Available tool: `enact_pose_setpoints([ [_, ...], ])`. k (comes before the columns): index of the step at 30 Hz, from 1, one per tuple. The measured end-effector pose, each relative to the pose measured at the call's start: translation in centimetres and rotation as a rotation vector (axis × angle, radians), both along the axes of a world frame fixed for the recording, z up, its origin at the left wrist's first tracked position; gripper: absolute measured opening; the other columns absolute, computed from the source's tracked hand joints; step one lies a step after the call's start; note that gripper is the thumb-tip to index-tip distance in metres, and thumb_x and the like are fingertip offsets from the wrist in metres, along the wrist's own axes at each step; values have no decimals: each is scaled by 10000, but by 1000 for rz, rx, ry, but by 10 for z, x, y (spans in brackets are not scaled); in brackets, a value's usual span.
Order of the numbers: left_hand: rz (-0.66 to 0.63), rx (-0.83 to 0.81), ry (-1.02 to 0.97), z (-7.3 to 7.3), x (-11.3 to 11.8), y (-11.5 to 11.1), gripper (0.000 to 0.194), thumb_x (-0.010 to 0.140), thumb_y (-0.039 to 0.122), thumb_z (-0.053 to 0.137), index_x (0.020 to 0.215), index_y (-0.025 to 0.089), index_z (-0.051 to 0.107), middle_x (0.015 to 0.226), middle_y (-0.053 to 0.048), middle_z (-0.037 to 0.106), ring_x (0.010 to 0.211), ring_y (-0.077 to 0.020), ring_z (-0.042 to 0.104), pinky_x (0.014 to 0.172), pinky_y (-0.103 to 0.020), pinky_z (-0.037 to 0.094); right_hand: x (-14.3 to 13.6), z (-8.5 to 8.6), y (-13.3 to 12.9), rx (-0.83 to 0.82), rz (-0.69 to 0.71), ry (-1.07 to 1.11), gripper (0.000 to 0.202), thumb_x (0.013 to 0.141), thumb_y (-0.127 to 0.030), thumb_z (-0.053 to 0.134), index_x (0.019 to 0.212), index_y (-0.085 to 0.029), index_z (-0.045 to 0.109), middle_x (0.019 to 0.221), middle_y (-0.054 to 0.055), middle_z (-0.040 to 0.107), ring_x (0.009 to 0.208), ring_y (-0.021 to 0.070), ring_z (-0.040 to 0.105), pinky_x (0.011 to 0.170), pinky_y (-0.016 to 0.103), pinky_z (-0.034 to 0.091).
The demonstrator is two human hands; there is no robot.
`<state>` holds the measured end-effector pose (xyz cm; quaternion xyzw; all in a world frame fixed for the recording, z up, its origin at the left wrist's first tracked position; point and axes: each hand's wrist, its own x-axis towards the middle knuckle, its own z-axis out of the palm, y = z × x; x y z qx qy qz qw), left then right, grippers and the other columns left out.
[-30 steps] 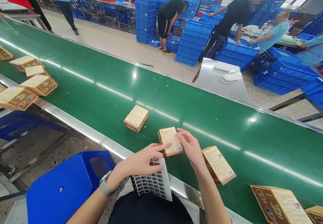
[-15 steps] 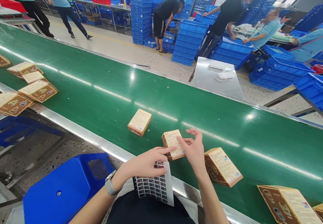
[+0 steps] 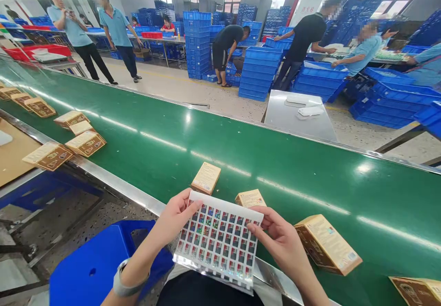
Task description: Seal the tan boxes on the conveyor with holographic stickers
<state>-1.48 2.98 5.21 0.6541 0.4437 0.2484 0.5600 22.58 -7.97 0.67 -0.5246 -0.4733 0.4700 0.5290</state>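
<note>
A white sheet of small shiny stickers (image 3: 220,239) is spread between my two hands, above the near edge of the green conveyor belt (image 3: 165,127). My left hand (image 3: 179,216) pinches its upper left corner, thumb on top. At the upper right corner, my right hand (image 3: 275,232) grips the sheet between thumb and fingers. Just behind the sheet lie a tan box (image 3: 206,178) and a second box (image 3: 251,198), partly covered by the sheet. A third box (image 3: 327,244) rests to the right of my right hand, with a small coloured sticker on its face.
More boxes (image 3: 86,143) lie on the belt at the left, and another (image 3: 415,291) at the lower right. A blue plastic stool (image 3: 93,260) stands at lower left. Beyond the belt are a metal table (image 3: 299,117), stacked blue crates (image 3: 260,74) and several people.
Both hands have left the middle box. My right hand has taken hold of the sheet, now raised and spread flat. The view has tilted up, showing more of the room.
</note>
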Motion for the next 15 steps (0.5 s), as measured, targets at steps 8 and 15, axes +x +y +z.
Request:
enact_pose_setpoints([
  [8, -356, 889, 366, 13, 38, -24, 283, 957, 299, 587, 1237, 254, 578, 1265, -55, 673, 1215, -260, 591, 1091, -464, 396, -15, 9, -1, -29, -22, 52, 315, 880, -466, 673, 1082, -233, 610, 583, -48, 604, 536, 150, 592, 507, 243, 473],
  [15, -444, 658, 390, 13, 49, -25, 139, 987, 263, 541, 958, 213, 668, 906, -4, 744, 845, -189, 674, 750, -295, 456, -3, 20, -8, 86, -16, -194, 165, 929, -368, 612, 917, -242, 718, 950, 38, 753, 866, 206, 714, 775, 302, 573],
])
